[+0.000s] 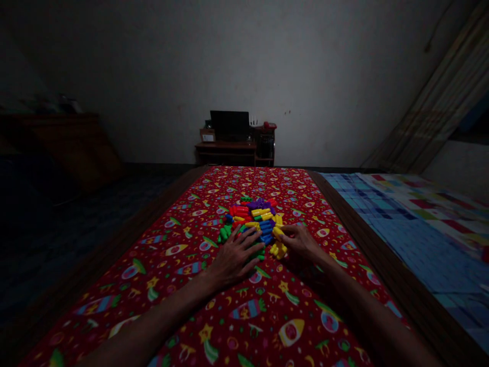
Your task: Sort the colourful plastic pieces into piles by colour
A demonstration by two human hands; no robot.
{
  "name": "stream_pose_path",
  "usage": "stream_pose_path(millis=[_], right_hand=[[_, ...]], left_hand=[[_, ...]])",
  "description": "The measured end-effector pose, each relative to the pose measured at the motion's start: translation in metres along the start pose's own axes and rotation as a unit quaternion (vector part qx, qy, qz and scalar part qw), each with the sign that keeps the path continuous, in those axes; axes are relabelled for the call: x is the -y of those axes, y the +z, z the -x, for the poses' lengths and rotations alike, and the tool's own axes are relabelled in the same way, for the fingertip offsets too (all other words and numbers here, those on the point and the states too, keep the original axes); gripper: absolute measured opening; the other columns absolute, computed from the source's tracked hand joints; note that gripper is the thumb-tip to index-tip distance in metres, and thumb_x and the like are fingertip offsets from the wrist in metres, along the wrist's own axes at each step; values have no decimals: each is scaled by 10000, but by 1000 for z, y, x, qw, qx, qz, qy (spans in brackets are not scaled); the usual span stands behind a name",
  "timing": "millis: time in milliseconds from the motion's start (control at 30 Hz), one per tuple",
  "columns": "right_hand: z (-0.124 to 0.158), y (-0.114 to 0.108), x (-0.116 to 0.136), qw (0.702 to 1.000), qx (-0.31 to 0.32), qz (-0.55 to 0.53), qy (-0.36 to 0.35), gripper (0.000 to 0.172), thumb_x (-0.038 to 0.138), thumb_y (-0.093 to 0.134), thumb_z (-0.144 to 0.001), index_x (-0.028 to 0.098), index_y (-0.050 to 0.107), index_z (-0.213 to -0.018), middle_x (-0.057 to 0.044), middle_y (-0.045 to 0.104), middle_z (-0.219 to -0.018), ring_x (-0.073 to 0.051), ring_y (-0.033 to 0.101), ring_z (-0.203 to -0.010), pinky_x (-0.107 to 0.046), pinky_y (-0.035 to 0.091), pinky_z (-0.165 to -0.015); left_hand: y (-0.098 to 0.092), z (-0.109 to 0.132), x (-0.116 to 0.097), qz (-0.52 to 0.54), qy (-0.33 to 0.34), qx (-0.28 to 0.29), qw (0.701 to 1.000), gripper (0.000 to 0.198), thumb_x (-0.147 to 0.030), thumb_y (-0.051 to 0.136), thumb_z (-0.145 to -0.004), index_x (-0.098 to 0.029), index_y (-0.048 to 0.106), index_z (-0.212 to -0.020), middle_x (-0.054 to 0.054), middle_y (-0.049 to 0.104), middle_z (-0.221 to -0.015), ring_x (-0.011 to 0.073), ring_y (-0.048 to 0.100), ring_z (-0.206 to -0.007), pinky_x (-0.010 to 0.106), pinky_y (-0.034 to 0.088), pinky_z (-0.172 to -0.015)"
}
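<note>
A heap of small plastic toy building pieces lies on a red patterned cloth (183, 270). Red pieces (239, 210) and purple pieces (261, 205) are at its far side, green pieces (225, 232) at the left, blue pieces (266, 227) nearer the middle. My left hand (236, 255) rests over the heap's near side, fingers spread, covering some pieces. At the heap's right edge, my right hand (301, 241) pinches a yellow toy piece (277, 232) between thumb and fingers. More yellow pieces (278, 250) lie just below it.
Beyond the cloth's far end, a low desk (225, 146) with a dark monitor (229, 124) stands against the wall. A blue checked bedspread (385, 229) lies to the right. At the left is a dim wooden cabinet (72, 148); a curtain (428, 117) hangs at the right.
</note>
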State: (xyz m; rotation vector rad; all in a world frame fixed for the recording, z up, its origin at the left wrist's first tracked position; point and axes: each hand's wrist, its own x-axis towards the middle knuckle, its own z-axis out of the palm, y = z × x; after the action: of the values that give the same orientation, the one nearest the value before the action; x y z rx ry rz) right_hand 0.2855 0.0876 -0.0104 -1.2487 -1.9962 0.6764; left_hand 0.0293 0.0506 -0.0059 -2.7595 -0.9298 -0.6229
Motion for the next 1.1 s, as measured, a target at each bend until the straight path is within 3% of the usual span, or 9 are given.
stream_pose_path(millis=[133,267,400,567,667,767,833,967,1100], right_hand=[[-22,-38,-23,992,-106,-56,39,395,475,533,-792,153,737,-894,-38,711,-750,-200,640,-706,-276,485,-628],[-44,-65,-63,966,-223,52,122,407,463,511,-791,120,724,-846,-67,698,-725,-207,628,-684,-279,456,-619],[-57,-65,-96,935,-260,172,167,398,426,511,-803,104,709,-929,-128,706,-866,-245,635,-801,-339,468,-733],[-64,-50,-94,927,-293,220,83,338,338,526,-832,133,668,-1060,-167,642,-1096,-286,573,-1035,-463,433,-927],[-69,-40,-66,957,-227,183,4,313,332,490,-877,158,682,-1053,-140,666,-1064,-257,602,-994,-401,465,-890],[-71,-28,-33,990,-40,130,-43,318,379,483,-903,186,705,-1021,-77,712,-915,-206,647,-822,-300,489,-735],[-70,-21,-17,985,61,151,-54,309,406,535,-880,182,719,-984,-69,712,-831,-196,640,-737,-273,467,-663],[-65,-16,-9,976,82,199,-44,291,411,610,-835,185,725,-979,-82,707,-809,-193,633,-738,-262,445,-662],[-69,-18,-22,988,79,130,15,288,380,644,-783,183,720,-978,-63,718,-833,-174,635,-723,-246,448,-636]], left_hand=[[5,4,-1,7,9,-23,1000,340,-231,438,-943,-216,577,-1252,59,527,-1407,229,404,-1352,523,226,-1173],[12,6,6,23,2,-31,999,363,-171,392,-941,-192,574,-1254,67,560,-1372,217,427,-1337,509,271,-1163],[14,6,9,36,0,-33,999,361,-166,398,-937,-183,575,-1251,72,586,-1342,218,453,-1316,512,298,-1155],[15,8,9,52,-1,-33,998,361,-165,396,-938,-189,564,-1257,67,587,-1342,216,466,-1306,511,318,-1149],[16,8,9,61,-6,-24,998,374,-170,409,-939,-199,540,-1287,60,568,-1365,215,450,-1321,507,312,-1154],[16,9,10,65,-8,-18,998,379,-170,409,-938,-200,535,-1294,63,560,-1374,215,443,-1326,503,312,-1154],[15,9,10,65,-10,-19,998,371,-171,404,-940,-198,545,-1281,66,566,-1366,216,451,-1320,506,316,-1151],[15,9,9,65,-7,-19,998,368,-166,400,-942,-190,544,-1280,73,569,-1362,217,459,-1312,508,322,-1146],[14,8,9,75,-14,-21,997,374,-164,399,-942,-199,544,-1285,71,580,-1348,212,470,-1302,491,330,-1144]])
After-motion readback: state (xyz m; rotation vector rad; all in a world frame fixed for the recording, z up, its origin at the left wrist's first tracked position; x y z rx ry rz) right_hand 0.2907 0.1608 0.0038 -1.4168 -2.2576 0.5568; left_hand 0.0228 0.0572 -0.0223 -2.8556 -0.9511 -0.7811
